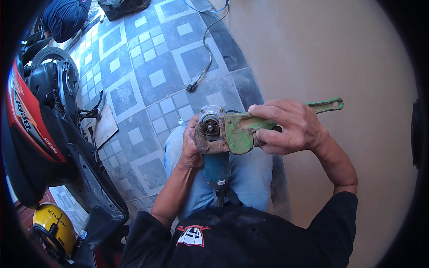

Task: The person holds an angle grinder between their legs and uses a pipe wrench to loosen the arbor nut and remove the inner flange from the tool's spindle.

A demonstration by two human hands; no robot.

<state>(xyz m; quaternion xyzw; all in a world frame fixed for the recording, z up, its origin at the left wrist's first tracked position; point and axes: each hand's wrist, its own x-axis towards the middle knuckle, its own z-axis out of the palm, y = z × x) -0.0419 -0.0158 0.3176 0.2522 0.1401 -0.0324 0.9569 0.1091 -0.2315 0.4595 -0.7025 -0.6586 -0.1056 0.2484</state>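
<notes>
A teal angle grinder (216,169) stands upright over my lap, its metal head and bare spindle uppermost, with no disc on it. My left hand (192,145) is closed around the left side of the grinder near the head. In my right hand (290,125) is a worn green pipe wrench (241,136). Its rusty jaws reach around the spindle area of the grinder; whether they grip it I cannot tell. The wrench handle points right, past my knuckles. My right thumb and fingers lie about the wrench near its adjusting part.
A red and black motorcycle (33,116) stands at the left, with a yellow helmet (53,228) near it. On the patterned tile floor lies a black plug (191,87) with its cord. Another person (65,20) bends at the far left. A plain wall (326,53) rises at the right.
</notes>
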